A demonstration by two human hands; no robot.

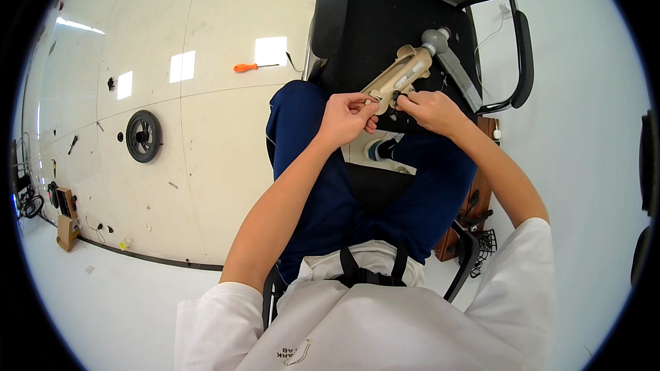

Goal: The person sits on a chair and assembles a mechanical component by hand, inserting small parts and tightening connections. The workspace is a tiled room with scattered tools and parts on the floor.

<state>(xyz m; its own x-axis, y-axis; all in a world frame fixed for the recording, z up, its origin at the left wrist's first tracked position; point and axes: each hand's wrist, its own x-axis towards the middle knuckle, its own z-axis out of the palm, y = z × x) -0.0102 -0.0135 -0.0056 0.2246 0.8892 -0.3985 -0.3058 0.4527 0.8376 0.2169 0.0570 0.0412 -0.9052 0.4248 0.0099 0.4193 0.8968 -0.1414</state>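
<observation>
A long beige plastic housing point(395, 79) lies slantwise on the black chair seat point(375, 34) in front of my knees. Its far end meets a grey rounded part point(435, 41). My left hand point(347, 118) is at the near end of the housing, thumb and fingers pinched on a small pale piece point(375, 96). Just to the right, my right hand point(430, 110) has its fingertips closed on a small dark part point(396, 98) at the housing's edge. Fingers partly hide both small pieces, so I cannot tell their exact kind.
A grey flat bar point(459, 79) lies beside the housing near the chair's right armrest point(522, 62). On the tiled floor to the left are an orange-handled screwdriver point(246, 67), a black wheel point(143, 136) and scattered small parts. An open cardboard box point(67, 232) stands farther left.
</observation>
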